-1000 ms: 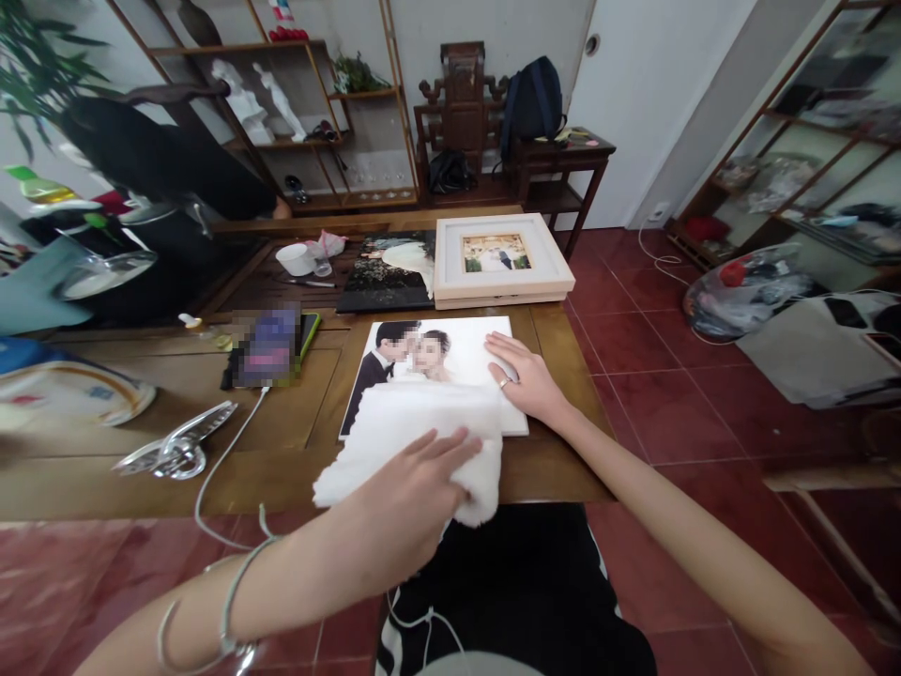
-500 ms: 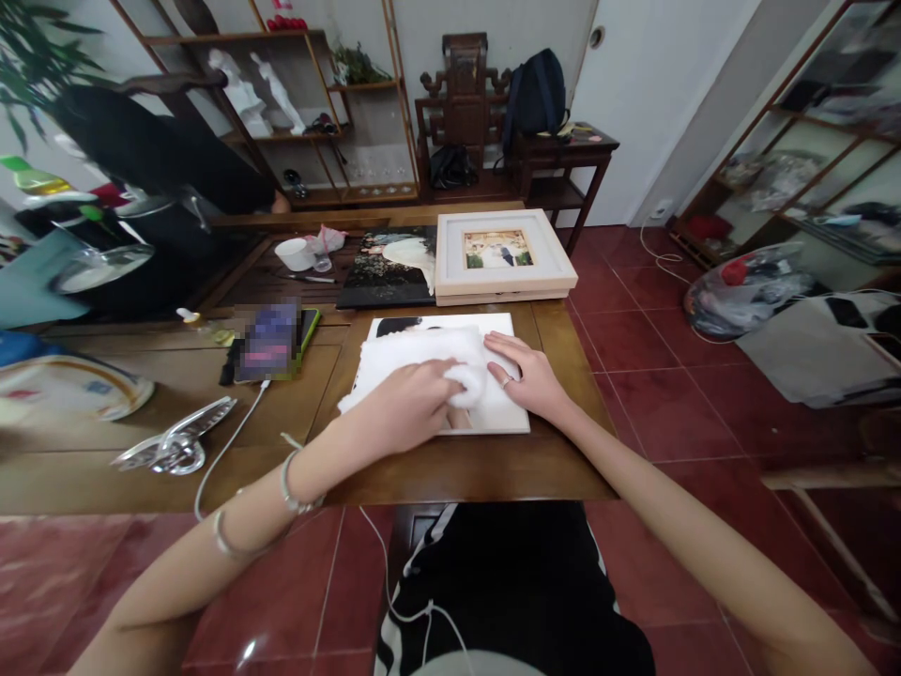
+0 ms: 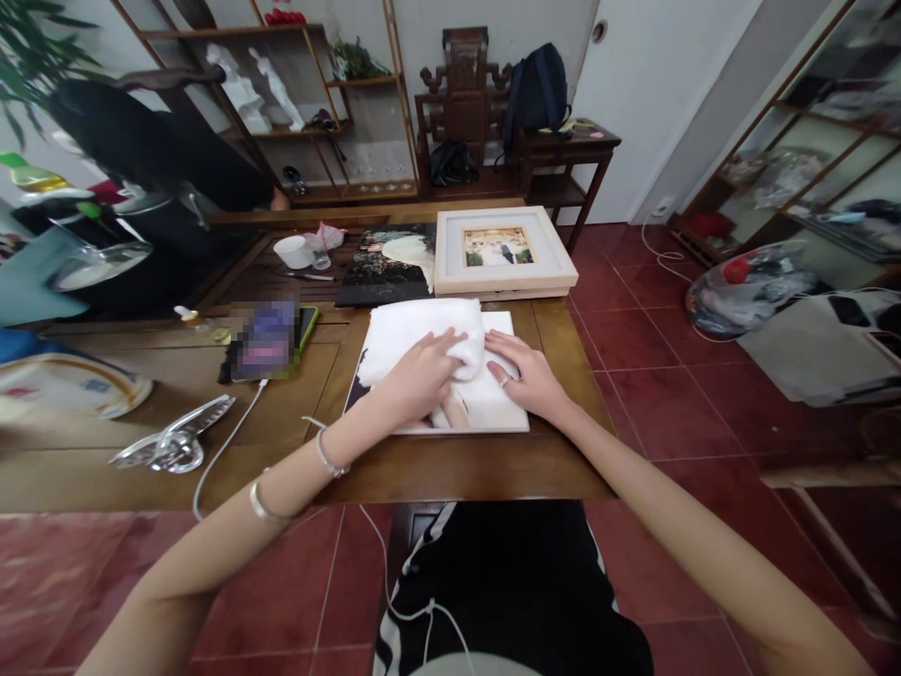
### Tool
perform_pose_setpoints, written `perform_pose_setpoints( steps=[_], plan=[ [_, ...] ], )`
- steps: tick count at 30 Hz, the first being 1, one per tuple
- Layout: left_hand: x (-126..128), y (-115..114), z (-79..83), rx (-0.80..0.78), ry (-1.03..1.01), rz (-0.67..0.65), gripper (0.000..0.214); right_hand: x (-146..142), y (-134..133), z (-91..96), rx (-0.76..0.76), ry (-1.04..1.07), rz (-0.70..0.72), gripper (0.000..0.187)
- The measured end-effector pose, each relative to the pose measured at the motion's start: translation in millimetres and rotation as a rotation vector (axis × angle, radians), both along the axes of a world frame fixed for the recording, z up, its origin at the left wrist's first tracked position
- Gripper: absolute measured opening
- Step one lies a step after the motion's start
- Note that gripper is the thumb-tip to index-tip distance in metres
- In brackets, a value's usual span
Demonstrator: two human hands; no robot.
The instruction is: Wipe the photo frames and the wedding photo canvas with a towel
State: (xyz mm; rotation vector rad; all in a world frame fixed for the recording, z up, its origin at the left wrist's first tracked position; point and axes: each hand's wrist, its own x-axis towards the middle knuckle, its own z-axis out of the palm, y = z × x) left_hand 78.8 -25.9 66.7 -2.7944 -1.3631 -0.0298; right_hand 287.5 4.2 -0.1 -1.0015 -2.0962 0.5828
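Note:
A white cloth [image 3: 415, 329] lies bunched over a flat photo panel [image 3: 493, 408] with a pale background on the wooden table. My left hand [image 3: 422, 376] presses on the cloth, its fingers curled into the folds. On the panel's right part rests my right hand [image 3: 525, 376], fingers stretched out flat and a ring on one of them. Much of the picture is hidden under the cloth and my left hand; a dark patch shows at its left edge.
Behind the panel are a dark photo panel [image 3: 387, 263] and a framed picture on a pale wooden box [image 3: 507, 249]. To the left lie a phone [image 3: 271, 343] on a white cable, a shiny metal object [image 3: 175, 437] and a small dropper bottle [image 3: 204, 324]. A white cup [image 3: 294, 251] stands further back.
My left hand has pushed the cloth away from me, toward the panel's far edge. More of the picture's near left part is uncovered. My right hand has stayed in place.

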Motion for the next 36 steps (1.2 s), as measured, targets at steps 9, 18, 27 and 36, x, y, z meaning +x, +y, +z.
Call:
perform_pose_setpoints(
  steps=[9,18,27,36],
  plan=[
    [-0.4,-100.9,11.2,-0.073,-0.029,-0.077,0.029,-1.9,0.1,-1.7,0.029,-0.023,-0.020,0.034],
    [-13.6,-127.4,23.4,-0.194,-0.100,-0.103,0.033,-1.5,0.6,-4.0,0.062,-0.021,-0.011,0.033],
    [-23.0,-12.9,0.0,-0.065,-0.126,-0.004,0.035,0.0,-0.3,-1.4,0.040,-0.032,-0.006,0.033],
    [-28.4,29.3,-14.4,0.047,-0.086,0.022,0.032,0.3,0.1,-1.3,0.021,-0.029,-0.002,0.033]
  ],
)
